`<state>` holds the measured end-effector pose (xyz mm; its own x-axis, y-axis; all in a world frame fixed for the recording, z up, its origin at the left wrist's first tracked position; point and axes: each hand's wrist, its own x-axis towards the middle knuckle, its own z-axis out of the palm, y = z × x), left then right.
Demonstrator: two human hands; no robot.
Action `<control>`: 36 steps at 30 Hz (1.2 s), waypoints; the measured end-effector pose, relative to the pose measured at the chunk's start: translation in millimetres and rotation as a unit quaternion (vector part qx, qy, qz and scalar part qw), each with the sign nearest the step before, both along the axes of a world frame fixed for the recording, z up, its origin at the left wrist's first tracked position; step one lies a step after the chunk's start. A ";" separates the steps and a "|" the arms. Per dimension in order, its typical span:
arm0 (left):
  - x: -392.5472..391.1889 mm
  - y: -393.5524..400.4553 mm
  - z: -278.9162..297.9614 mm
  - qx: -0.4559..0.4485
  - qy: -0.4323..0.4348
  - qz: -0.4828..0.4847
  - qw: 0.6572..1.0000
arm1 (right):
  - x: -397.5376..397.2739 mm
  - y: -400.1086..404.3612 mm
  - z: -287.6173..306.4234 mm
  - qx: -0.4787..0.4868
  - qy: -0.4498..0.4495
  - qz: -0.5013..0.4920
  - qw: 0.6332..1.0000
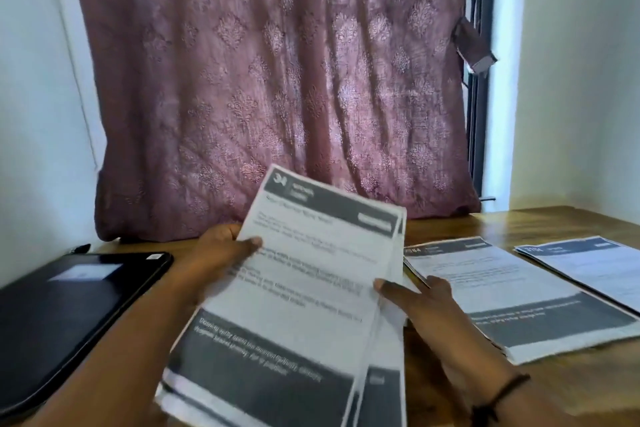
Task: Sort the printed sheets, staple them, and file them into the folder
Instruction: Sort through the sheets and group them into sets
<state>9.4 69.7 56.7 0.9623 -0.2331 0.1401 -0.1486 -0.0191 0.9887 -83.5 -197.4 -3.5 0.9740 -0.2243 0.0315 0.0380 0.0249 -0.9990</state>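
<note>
Holding a sheaf of printed sheets (304, 291) up off the wooden surface (571, 388) with both hands.

Your left hand (221, 253) grips the sheaf's left edge, thumb curled over the front of the top page and the fingers hidden behind it; your right hand (420, 298) pinches the right edge, thumb on the front, where the pages fan apart a little. The top page is tilted, with a dark header band at its upper end and a dark block low down; its text is too blurred to read. To your right, two more stacks of similar sheets lie flat on the surface: a nearer stack (512, 291) just beside your right hand and a farther stack (595, 270) at the frame's edge. A closed black folder (69, 315) lies to your left. A mauve patterned curtain (277, 80) hangs behind.
</note>
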 end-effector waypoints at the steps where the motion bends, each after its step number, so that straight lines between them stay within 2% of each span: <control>1: -5.5 0.2 10.6 -0.028 -0.015 0.038 0.999 | 1.4 4.8 7.9 0.028 -0.008 0.044 0.999; 3: -14.6 -0.4 27.1 -0.079 -0.048 0.099 0.991 | 4.3 14.3 27.6 0.062 -0.054 0.097 0.992; 6: -31.3 -8.6 43.6 -0.117 -0.098 0.125 0.980 | 5.9 29.8 59.9 0.055 -0.143 0.074 0.985; 9: -50.4 -21.5 53.4 -0.138 -0.122 0.109 0.977 | 8.0 40.8 85.1 -0.011 -0.233 0.037 0.972; 13: -60.6 -29.1 54.8 -0.126 -0.158 0.126 0.971 | 5.8 43.5 90.2 -0.109 -0.277 0.023 0.955; 15: -62.5 -25.6 51.8 -0.124 -0.157 0.140 0.970 | 4.2 38.8 81.0 -0.152 -0.260 0.013 0.953; 19: -64.3 -14.7 29.5 -0.096 -0.141 0.137 0.976 | -0.8 27.6 52.7 -0.270 -0.156 -0.011 0.950; 23: -71.3 -11.0 1.1 -0.067 -0.077 0.116 0.988 | -9.3 21.4 37.2 -0.326 -0.055 0.016 0.944; 25: -76.9 -14.4 -4.1 -0.055 -0.058 0.105 0.991 | -9.8 20.9 36.7 -0.341 -0.047 0.009 0.939; 29: -82.6 -28.3 18.2 -0.040 -0.127 0.104 0.986 | -4.3 26.1 48.4 -0.271 -0.193 -0.066 0.941; 32: -83.5 -43.9 36.6 -0.033 -0.190 0.124 0.973 | 3.2 33.8 60.2 -0.278 -0.280 -0.135 0.909; 34: -81.4 -49.9 38.4 -0.048 -0.210 0.132 0.968 | 7.4 38.0 62.0 -0.275 -0.319 -0.158 0.893; 36: -78.0 -49.9 29.6 -0.060 -0.195 0.139 0.969 | 11.0 36.5 54.3 -0.281 -0.311 -0.149 0.895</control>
<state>-68.6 19.8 86.3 0.8536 0.0673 0.5166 -0.5178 0.0004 0.8555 -72.5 -161.0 50.9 0.6284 -0.2488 0.7370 0.5132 -0.5793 -0.6332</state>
